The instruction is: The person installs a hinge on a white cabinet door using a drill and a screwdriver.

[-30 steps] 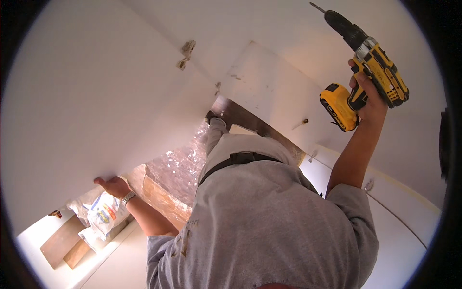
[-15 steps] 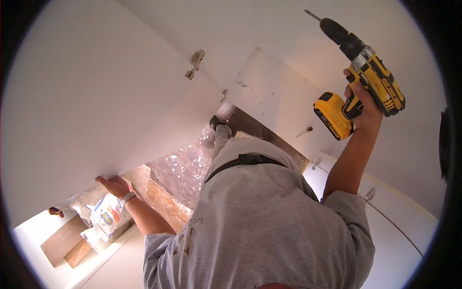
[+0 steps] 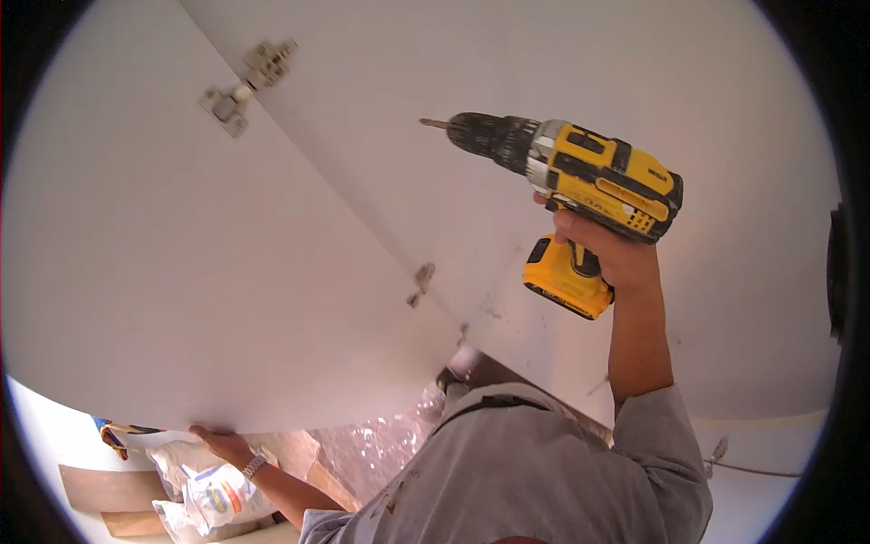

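Note:
My right hand (image 3: 623, 256) is wrapped around the handle of a yellow and black cordless drill (image 3: 598, 172). The drill lies level across the view, its thin bit (image 3: 433, 123) pointing left toward a metal hinge (image 3: 227, 107) without touching it. A large white cabinet door (image 3: 199, 281) fills the left side, joined by hinges to a white panel (image 3: 381, 82). At the door's lower edge my left hand (image 3: 225, 444) grips it, with part of the fingers hidden behind. A second hinge (image 3: 421, 283) sits lower along the same joint.
White and clear plastic bags (image 3: 217, 497) lie below my left hand, beside brown boards (image 3: 100, 490). A shiny brown floor (image 3: 390, 449) shows beneath the door. At the lower right, a cord or thin edge (image 3: 757, 472) runs along a white surface.
The drill has swung left and down in my right hand, its bit turning from up-left to nearly level. The view has shifted toward the upper hinge; my left hand stays on the door edge.

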The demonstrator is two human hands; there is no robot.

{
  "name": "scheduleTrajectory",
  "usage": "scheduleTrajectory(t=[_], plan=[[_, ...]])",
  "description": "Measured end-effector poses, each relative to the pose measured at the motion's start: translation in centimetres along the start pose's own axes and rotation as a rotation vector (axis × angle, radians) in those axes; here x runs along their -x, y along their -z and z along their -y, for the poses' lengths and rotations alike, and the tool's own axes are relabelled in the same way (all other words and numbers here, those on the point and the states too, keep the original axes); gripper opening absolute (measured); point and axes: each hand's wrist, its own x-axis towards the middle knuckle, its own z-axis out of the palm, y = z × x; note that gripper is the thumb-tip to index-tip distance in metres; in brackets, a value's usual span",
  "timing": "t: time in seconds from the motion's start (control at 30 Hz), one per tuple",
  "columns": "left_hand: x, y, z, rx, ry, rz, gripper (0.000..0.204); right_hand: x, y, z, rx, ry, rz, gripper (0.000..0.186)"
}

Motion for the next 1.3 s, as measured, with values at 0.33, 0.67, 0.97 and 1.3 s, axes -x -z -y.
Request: scheduleTrajectory(t=[0.33, 0.67, 0.97, 1.3], plan=[[-3.1, 4.1, 2.3, 0.075, 0.047, 0.209, 0.075, -5.0, -7.8, 7.4, 0.178, 0.198, 0.132, 0.027], [-1.4, 2.3, 1.2, 0.121, 0.042, 0.229, 0.068, -8.0, -11.4, 8.5, 0.344, 0.214, 0.219, 0.028], [-1.4, 2.1, 1.5, 0.165, 0.010, 0.248, 0.068, -9.0, -12.6, 7.8, 0.378, 0.251, 0.211, 0.030], [-1.2, 1.8, 1.2, 0.201, 0.012, 0.225, 0.067, -9.5, -12.2, 8.4, 0.423, 0.242, 0.202, 0.030]])
